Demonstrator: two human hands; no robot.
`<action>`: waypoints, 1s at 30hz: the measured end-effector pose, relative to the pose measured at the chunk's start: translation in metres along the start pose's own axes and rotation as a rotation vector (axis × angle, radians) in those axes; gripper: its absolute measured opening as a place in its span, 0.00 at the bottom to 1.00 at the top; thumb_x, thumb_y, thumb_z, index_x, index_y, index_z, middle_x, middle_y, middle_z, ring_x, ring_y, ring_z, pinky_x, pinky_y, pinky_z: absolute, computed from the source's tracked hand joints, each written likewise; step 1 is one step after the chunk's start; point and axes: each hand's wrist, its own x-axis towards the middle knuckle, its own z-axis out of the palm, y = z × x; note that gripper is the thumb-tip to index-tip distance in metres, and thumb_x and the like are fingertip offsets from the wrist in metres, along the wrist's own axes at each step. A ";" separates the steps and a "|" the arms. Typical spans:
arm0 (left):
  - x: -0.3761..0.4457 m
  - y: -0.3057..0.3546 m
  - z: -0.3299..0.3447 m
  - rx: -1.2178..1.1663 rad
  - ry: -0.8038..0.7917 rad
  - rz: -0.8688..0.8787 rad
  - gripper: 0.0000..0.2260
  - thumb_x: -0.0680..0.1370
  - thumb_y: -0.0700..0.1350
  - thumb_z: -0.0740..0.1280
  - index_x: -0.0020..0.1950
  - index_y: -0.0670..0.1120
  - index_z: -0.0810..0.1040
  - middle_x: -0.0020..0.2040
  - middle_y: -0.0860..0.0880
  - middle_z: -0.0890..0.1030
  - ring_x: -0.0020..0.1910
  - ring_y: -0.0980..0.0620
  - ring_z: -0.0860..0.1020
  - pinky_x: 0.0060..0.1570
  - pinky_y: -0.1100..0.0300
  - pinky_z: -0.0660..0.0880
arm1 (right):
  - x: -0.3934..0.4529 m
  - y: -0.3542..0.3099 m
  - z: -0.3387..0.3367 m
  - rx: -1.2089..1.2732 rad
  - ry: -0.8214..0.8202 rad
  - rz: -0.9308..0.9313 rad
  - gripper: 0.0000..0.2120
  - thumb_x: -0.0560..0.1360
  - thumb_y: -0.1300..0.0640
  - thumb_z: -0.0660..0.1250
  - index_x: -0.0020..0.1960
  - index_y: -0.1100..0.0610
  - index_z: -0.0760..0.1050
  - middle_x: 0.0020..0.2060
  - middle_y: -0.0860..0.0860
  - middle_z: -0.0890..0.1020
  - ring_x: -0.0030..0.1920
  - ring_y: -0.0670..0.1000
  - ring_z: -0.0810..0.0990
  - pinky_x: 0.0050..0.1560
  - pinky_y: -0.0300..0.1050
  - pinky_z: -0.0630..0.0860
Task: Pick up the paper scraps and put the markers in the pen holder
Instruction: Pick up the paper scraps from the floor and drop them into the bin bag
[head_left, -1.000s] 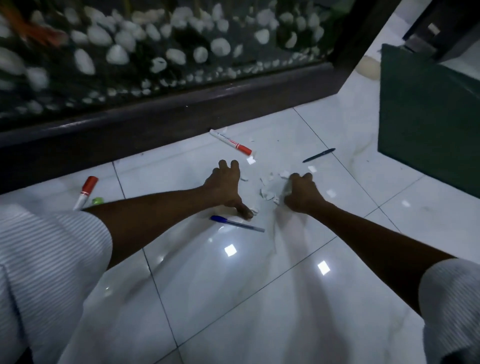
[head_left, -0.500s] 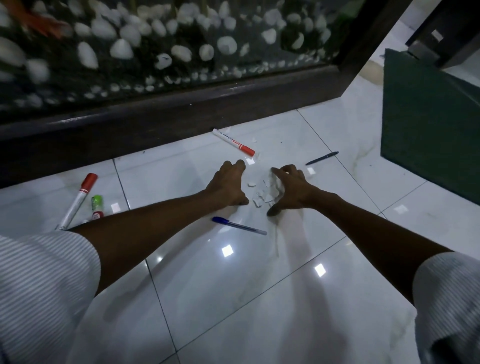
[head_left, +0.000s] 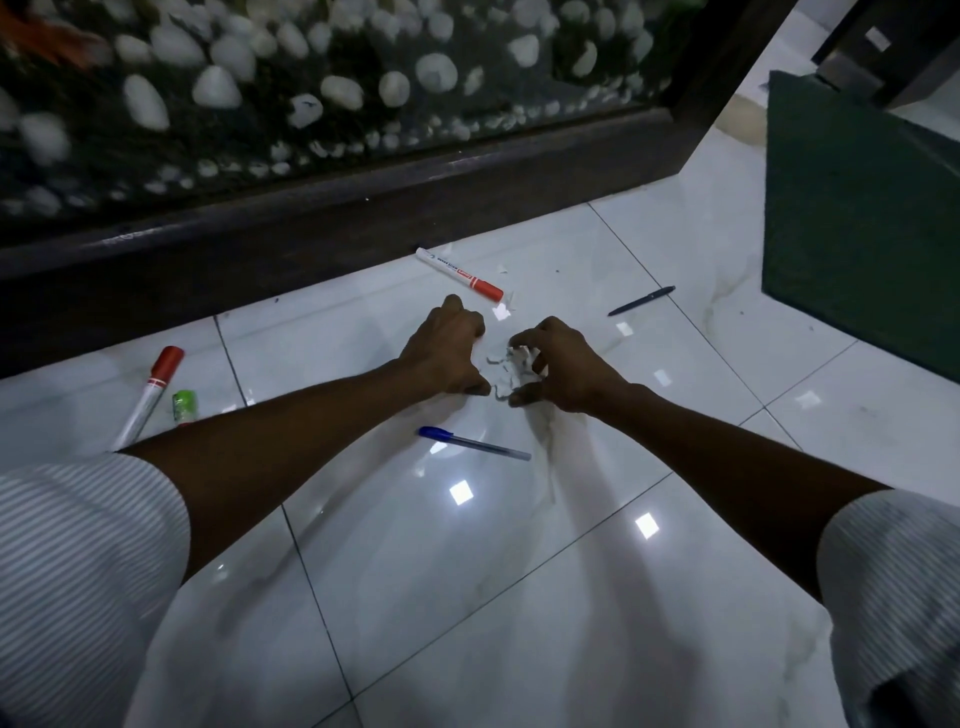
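My hands cupped round the paper scraps on the floor
My left hand (head_left: 447, 348) and right hand (head_left: 563, 369) curl half-closed, grasping nothing, paper scraps (head_left: 511, 369) between them; red marker (head_left: 460, 274) just beyond

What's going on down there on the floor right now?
A person is crouched over a white tiled floor, both hands cupped around a small pile of paper scraps. The left hand and right hand are raking the scraps together. No marker has been picked up: two red-capped markers, a blue pen and a dark pen lie loose. No pen holder is in view.
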 end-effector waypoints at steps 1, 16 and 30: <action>-0.001 0.000 0.001 -0.018 0.012 0.014 0.35 0.68 0.56 0.81 0.70 0.45 0.75 0.66 0.44 0.73 0.61 0.47 0.76 0.60 0.57 0.76 | 0.000 -0.002 0.000 0.000 -0.003 -0.006 0.41 0.59 0.47 0.86 0.69 0.54 0.76 0.58 0.54 0.73 0.51 0.54 0.77 0.52 0.43 0.76; -0.008 -0.003 0.008 -0.178 0.155 0.041 0.14 0.73 0.44 0.79 0.55 0.39 0.87 0.49 0.42 0.87 0.44 0.48 0.83 0.52 0.59 0.80 | -0.001 -0.017 0.017 0.019 0.136 -0.044 0.24 0.65 0.50 0.83 0.60 0.52 0.84 0.51 0.54 0.80 0.47 0.53 0.78 0.47 0.44 0.74; -0.013 -0.009 0.014 -0.209 0.230 0.054 0.09 0.73 0.42 0.78 0.51 0.40 0.89 0.45 0.43 0.87 0.42 0.49 0.83 0.46 0.62 0.76 | -0.009 -0.024 0.022 0.177 0.274 -0.012 0.06 0.72 0.58 0.77 0.47 0.59 0.87 0.41 0.52 0.83 0.41 0.51 0.81 0.46 0.49 0.79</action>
